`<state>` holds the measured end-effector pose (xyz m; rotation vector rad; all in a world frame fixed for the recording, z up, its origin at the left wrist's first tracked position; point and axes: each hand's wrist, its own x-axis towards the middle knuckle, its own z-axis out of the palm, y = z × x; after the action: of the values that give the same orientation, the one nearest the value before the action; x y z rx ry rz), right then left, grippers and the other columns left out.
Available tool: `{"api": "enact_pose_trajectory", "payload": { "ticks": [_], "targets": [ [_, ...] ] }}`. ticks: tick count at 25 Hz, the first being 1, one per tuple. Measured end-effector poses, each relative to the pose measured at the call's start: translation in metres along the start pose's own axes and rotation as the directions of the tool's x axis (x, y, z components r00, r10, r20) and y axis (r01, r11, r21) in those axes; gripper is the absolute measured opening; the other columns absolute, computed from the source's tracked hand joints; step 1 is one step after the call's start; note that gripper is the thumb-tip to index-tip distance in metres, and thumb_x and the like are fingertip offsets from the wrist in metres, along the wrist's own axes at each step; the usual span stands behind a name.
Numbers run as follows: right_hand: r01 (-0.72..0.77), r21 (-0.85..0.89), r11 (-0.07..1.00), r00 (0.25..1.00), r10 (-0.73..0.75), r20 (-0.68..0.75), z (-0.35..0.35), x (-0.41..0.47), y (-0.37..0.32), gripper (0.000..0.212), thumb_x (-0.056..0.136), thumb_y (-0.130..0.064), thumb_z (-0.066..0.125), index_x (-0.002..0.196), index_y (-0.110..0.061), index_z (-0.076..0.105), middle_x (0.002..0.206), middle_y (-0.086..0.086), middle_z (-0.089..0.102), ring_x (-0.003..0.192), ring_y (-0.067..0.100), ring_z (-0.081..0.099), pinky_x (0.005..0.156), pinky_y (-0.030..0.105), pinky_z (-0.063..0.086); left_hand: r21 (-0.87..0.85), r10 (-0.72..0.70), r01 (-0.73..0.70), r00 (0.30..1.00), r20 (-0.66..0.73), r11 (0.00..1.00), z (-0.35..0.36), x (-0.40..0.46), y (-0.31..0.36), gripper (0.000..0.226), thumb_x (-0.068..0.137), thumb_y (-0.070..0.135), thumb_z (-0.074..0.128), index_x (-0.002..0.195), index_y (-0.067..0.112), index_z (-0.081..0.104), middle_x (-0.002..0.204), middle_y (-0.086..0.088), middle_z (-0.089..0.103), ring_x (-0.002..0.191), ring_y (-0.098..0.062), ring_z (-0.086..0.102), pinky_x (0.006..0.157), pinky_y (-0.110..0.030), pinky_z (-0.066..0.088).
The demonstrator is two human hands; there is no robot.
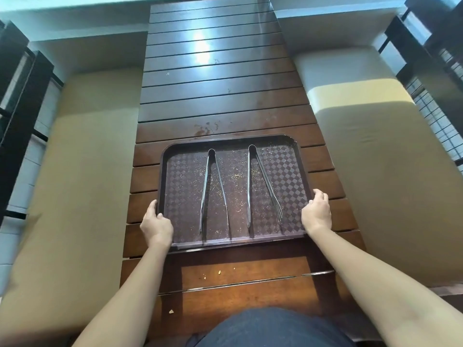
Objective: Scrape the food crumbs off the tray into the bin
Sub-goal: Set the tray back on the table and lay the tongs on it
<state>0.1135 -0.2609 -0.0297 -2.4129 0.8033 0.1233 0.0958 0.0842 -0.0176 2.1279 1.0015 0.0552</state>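
A dark brown tray point(285, 171) with a checkered floor lies on the slatted wooden table point(220, 96). Fine yellowish crumbs point(236, 176) are scattered over its floor. Two metal tongs rest on it, hinges at the far end: the left tongs point(213, 194) and the right tongs point(260, 191). My left hand point(156, 222) grips the tray's left rim near the front corner. My right hand point(317, 210) grips the right rim. No bin is in view.
A few larger crumbs point(219, 272) lie on the table in front of the tray, one point(171, 311) near the front left edge. A reddish stain point(204, 128) marks the slat behind the tray. Cushioned benches point(82, 171) flank the table on both sides.
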Motion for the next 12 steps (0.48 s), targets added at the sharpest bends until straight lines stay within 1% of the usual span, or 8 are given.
{"api": "enact_pose_trajectory", "payload": {
  "ticks": [6,12],
  "targets": [
    [0.023,0.056,0.998,0.999,-0.025,0.025,0.003,0.037,-0.016,0.046,0.093,0.001,0.035,0.138,-0.005,0.039,0.142,0.011,0.04,0.126,0.031,0.043,0.104,0.038,0.034,-0.061,-0.033,0.032,0.999,-0.021,0.998,0.014,0.018,0.026,0.042,0.092,-0.002,0.041,0.131,0.01,0.051,0.13,-0.016,0.056,0.12,-0.032,0.05,0.106,-0.032,0.035],
    [0.036,0.077,0.996,0.999,-0.037,0.008,0.007,0.075,-0.037,0.045,0.094,0.0,0.037,0.138,-0.005,0.041,0.141,0.013,0.042,0.128,0.032,0.041,0.106,0.037,0.032,-0.081,-0.065,0.063,0.998,-0.027,0.995,0.026,0.035,0.057,0.042,0.093,-0.001,0.04,0.132,0.01,0.049,0.131,-0.017,0.054,0.121,-0.033,0.05,0.105,-0.032,0.036]
  ]
}}
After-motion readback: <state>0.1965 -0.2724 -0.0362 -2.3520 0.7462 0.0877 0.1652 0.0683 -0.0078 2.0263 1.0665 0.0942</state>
